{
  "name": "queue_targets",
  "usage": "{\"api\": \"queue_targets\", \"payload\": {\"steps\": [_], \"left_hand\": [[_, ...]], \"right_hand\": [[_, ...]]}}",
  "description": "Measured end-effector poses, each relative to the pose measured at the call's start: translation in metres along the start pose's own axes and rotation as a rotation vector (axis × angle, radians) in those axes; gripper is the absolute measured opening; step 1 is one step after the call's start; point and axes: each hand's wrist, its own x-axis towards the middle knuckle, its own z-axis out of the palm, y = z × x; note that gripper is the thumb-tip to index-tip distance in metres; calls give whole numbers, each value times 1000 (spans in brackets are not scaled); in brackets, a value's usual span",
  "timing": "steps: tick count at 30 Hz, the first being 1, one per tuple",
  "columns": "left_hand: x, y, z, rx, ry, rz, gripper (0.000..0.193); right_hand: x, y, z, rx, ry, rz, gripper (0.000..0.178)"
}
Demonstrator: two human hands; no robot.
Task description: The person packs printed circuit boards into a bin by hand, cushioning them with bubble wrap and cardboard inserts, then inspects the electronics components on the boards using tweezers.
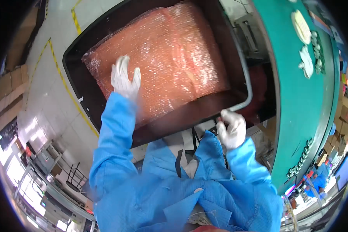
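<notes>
My left hand [125, 79], in a white glove, lies with its fingers apart on a sheet of reddish bubble wrap [154, 58]. The shiny wrap fills most of a large black bin [75, 63], and what lies beneath it is hidden. My right hand [232, 129], also gloved in white, is curled at the bin's near right corner. Its fingertips come close to the bent end of a grey metal bar [241, 105] that runs along the bin's right side. Whatever sits between those curled fingers I cannot make out.
A long green worktable [297, 104] stands on the right, holding white gloves [306, 62], a pale yellow oblong thing [301, 27] and rows of small dark parts [300, 159]. Yellow tape [62, 77] marks the floor at left. Cardboard boxes [11, 85] are stacked farther left.
</notes>
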Motion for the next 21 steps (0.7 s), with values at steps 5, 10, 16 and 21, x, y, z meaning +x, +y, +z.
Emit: {"api": "queue_targets", "payload": {"steps": [5, 10, 16, 21], "left_hand": [[-57, 160, 2, -151, -319, 196, 40], [-85, 223, 51, 173, -437, 40, 48], [-91, 175, 51, 374, -569, 97, 46], [-89, 200, 54, 420, -597, 114, 49]], "right_hand": [[-139, 51, 48, 130, -210, 677, 50], [-235, 157, 130, 62, -601, 699, 55], [-266, 210, 229, 328, -560, 727, 45], [-216, 242, 254, 430, -549, 555, 46]]}}
